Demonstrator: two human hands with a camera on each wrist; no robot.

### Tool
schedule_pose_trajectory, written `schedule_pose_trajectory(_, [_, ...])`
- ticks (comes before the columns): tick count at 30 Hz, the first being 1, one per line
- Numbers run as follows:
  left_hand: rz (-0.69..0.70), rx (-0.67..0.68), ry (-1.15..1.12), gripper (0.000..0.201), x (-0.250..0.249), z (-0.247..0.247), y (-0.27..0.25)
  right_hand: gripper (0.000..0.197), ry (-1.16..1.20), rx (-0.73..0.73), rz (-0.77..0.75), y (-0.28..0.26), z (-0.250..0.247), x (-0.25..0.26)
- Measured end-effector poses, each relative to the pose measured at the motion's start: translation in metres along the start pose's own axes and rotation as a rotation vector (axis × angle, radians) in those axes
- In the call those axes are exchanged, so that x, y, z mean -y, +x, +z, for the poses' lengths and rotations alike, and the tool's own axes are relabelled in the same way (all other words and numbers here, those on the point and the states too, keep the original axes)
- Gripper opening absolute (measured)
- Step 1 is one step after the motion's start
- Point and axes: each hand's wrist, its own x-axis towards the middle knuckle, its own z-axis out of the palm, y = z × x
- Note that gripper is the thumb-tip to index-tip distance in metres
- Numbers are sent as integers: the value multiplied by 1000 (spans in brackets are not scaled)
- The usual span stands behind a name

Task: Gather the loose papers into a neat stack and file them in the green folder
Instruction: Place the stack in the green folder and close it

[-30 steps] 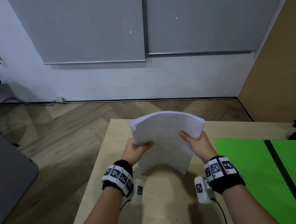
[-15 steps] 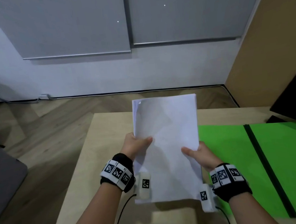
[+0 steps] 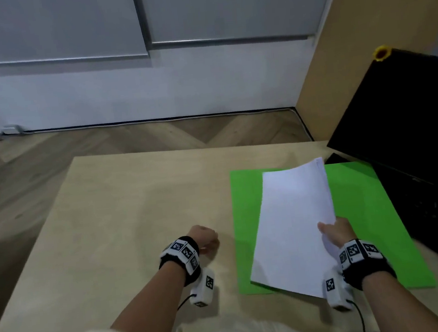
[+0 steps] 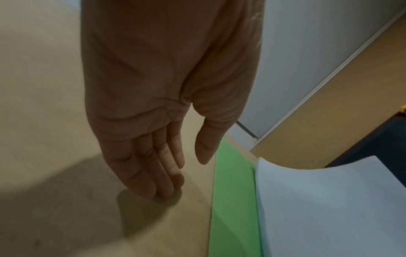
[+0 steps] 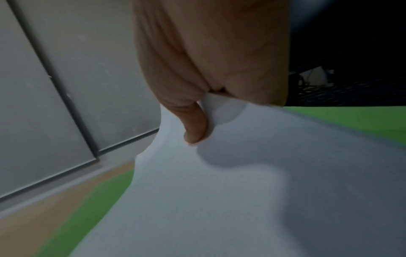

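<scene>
A white stack of papers [image 3: 291, 225] hangs over the left half of the open green folder [image 3: 247, 217], which lies flat on the right of the wooden table [image 3: 124, 202]. My right hand [image 3: 335, 232] pinches the stack at its right edge, thumb on top, and the far corner curls up. In the right wrist view the thumb [image 5: 194, 125] presses on the stack of papers [image 5: 219, 200], with the green folder [image 5: 92, 205] beneath. My left hand [image 3: 205, 240] is off the stack, left of the folder. Its straight fingers [image 4: 151, 173] touch the table, beside the green folder [image 4: 232, 200] and papers [image 4: 329, 208].
A black laptop [image 3: 411, 151] stands open at the table's right edge, just past the folder. Behind the table lie wood flooring and a white wall [image 3: 150, 86]. A tan panel [image 3: 348, 44] rises at the back right.
My left hand let go of the stack and dropped to the table. My right hand carried the stack rightward and down over the green folder. The head view tilted further down.
</scene>
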Motion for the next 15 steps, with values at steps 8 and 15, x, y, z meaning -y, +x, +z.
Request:
schedule_pose_trajectory(8, [58,-114,77,27,-4,63,5,65,-9,44,187,30,-29,-52])
schedule_pose_trajectory(15, [-40,-199,278,55,-9,90,7,62,101,32,202,36,-26,-62])
